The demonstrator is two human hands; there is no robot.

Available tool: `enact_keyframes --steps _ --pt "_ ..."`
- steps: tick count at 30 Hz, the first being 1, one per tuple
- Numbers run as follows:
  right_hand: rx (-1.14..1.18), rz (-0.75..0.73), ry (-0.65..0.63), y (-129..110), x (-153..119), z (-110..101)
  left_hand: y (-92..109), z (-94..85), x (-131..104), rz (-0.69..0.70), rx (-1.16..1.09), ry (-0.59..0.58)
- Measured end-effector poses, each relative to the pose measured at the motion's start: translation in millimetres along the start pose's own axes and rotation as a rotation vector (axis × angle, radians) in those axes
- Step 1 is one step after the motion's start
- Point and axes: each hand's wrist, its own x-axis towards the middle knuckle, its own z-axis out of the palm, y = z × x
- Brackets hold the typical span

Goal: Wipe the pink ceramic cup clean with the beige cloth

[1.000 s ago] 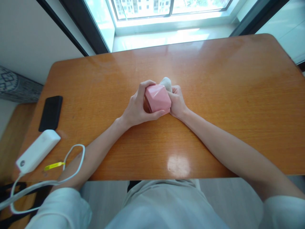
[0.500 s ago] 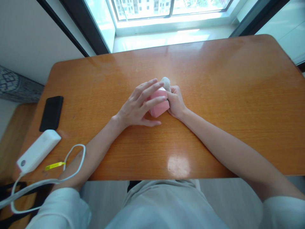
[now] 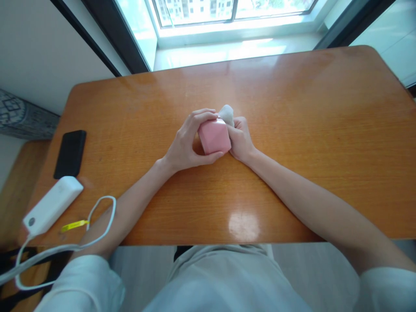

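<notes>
A small pink box (image 3: 214,136) with angled faces is held over the middle of the table. My left hand (image 3: 190,141) grips it from the left, thumb along the near side and fingers over the far side. On the box's right side, my right hand (image 3: 240,138) is closed around a bunched white cloth (image 3: 226,115), part of which sticks up past the fingers. The cloth lies against the box's far right corner. My right fingers are mostly hidden behind the box, so I cannot tell whether they also touch it.
The wooden table (image 3: 308,130) spans the view below a window (image 3: 234,13). At the left lie a black phone (image 3: 69,154) and a white power strip or adapter (image 3: 53,206). Its white cable (image 3: 110,216), with a yellow tag (image 3: 74,225), loops over my left forearm.
My left fingers, spread over the pink box before, have closed around its sides. The box has turned so that a broad face shows. My right hand has hardly moved.
</notes>
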Motion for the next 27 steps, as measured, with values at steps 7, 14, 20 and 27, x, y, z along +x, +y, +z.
enact_keyframes --steps 7,14,20,27 --pt "-0.079 -0.020 -0.008 -13 -6 7 12 -1.8 4 -0.344 -0.122 0.022" --pt "-0.091 -0.026 -0.004 -14 -5 9 2 8.1 0 -0.468 -0.150 0.053" --pt "-0.050 0.002 -0.025 -10 -2 7 -13 -3.3 -4 0.146 0.160 0.059" --pt "-0.014 0.021 -0.023 -6 0 5 -28 -7.1 -10 0.284 0.348 -0.121"
